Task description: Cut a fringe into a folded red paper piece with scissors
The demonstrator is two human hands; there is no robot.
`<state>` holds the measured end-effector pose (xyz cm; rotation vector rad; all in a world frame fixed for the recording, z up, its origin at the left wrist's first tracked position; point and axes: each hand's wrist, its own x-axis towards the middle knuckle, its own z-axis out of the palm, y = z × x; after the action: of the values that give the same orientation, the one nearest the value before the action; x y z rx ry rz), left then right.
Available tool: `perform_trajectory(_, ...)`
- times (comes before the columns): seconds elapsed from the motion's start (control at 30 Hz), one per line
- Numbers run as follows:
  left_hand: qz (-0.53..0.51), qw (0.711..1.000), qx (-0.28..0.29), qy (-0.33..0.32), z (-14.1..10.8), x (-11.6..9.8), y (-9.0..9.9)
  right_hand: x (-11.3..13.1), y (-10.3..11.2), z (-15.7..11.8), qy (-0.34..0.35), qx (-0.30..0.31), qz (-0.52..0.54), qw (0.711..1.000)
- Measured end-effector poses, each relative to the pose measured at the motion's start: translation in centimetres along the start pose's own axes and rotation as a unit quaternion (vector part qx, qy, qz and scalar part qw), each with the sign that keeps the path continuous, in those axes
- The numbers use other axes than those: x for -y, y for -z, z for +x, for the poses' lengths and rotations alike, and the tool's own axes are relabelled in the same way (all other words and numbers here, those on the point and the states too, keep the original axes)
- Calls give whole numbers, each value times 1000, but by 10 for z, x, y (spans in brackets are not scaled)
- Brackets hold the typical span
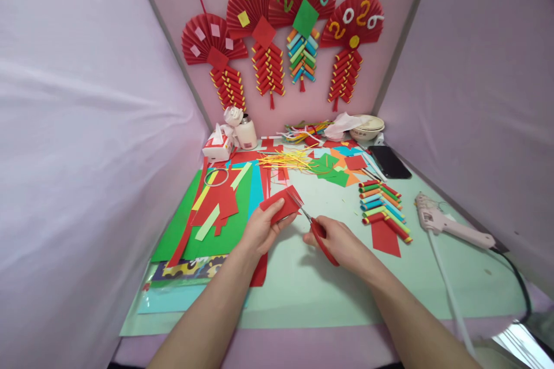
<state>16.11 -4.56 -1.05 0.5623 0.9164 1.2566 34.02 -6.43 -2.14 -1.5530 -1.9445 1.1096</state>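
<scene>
Surrounding scissors point(319, 232), paper scraps point(337, 176), glue gun point(459, 230)

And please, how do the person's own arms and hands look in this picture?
The bare left hand and bare right hand wear no gloves, and no rings show. The left forearm and right forearm are bare too: no sleeve, watch or bracelet is visible.
</scene>
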Motion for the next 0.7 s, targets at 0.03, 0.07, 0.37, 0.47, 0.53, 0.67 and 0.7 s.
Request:
perform_trajectory(0.03,0,1000,-1,2,0,0,0,0,0,0,0,-3,1,1000)
perform_trajectory(0.07,-1,1000,-2,3,0,0,0,1,0,0,0,-7,1,1000)
perform_trajectory(0.37,-7,1000,-2,2,0,1,0,2,1,1,5,-20,-15,1000)
perform_trajectory(0.47,-8,1000,-6,2,0,1,-1,3,1,2,0,-24,-19,1000)
perform_trajectory(0.53,-9,1000,-6,3,-1,0,-2,4,1,2,-1,-25,-21,999)
perform_trajectory(0.67,-8,1000,-4,4,0,0,-2,4,1,2,-4,-26,-26,999)
perform_trajectory(0.7,-7,1000,-5,4,0,0,-2,4,2,2,-5,-27,-27,999)
